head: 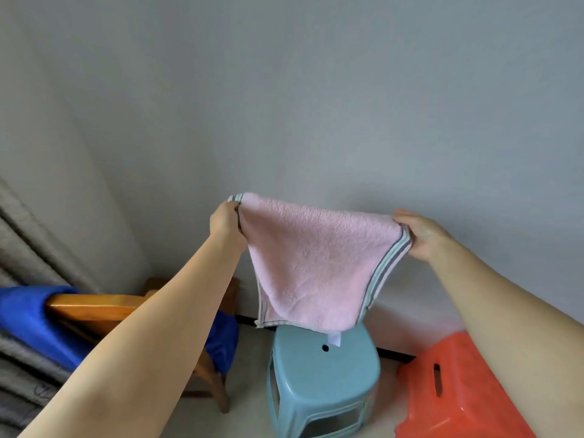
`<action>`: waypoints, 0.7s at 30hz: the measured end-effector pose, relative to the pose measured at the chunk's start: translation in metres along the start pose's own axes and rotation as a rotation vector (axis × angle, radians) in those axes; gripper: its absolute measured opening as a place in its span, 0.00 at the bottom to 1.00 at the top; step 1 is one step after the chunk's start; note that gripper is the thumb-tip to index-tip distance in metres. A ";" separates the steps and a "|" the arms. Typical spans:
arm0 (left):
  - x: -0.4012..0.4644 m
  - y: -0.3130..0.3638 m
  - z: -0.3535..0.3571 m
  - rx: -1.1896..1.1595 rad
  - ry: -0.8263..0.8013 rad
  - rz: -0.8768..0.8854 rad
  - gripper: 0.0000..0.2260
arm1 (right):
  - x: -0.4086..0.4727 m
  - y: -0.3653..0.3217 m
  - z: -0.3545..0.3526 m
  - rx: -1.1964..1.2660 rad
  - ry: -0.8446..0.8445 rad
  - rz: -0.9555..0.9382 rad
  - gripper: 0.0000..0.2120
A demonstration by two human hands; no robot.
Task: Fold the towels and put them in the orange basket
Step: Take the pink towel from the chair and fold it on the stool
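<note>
One pink towel [316,263], one orange basket [455,390] at 5 o'clock, one stool [322,374]. Left hand [225,220] and right hand [420,235] each pinched a top corner; towel hung between them, above the stool.

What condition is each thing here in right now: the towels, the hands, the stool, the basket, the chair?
Pink terry towel with striped edges: held up in the air, hanging unfolded above the stool.
Left hand: pinches one top corner.
Right hand: pinches the other top corner.
Light blue plastic stool: upright, seat bare.
Orange plastic basket: on the floor, inside unseen.
Blue cloth: draped over the wooden chair.
</note>
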State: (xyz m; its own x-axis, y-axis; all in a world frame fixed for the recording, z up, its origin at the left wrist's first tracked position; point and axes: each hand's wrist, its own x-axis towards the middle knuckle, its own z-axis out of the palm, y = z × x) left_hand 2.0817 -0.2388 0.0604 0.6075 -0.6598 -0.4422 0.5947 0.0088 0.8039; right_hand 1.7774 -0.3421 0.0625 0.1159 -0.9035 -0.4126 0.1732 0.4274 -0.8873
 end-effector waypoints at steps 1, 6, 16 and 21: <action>-0.002 -0.002 0.001 -0.017 -0.015 -0.022 0.09 | 0.003 -0.001 -0.002 0.015 0.031 -0.032 0.21; 0.001 -0.006 -0.006 -0.031 -0.156 -0.239 0.10 | 0.007 -0.005 -0.011 0.010 0.051 -0.102 0.25; -0.007 -0.039 -0.028 0.627 -0.275 -0.546 0.08 | 0.009 -0.021 -0.018 -0.078 0.077 -0.143 0.13; -0.007 -0.038 -0.041 0.575 -0.265 -0.376 0.05 | 0.016 -0.025 -0.031 -0.466 0.229 -0.052 0.08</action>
State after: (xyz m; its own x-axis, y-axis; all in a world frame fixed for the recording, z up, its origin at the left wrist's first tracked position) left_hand 2.0761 -0.2037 0.0173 0.2259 -0.7006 -0.6769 0.3238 -0.6013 0.7305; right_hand 1.7442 -0.3686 0.0713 -0.1069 -0.9294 -0.3534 -0.2866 0.3691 -0.8841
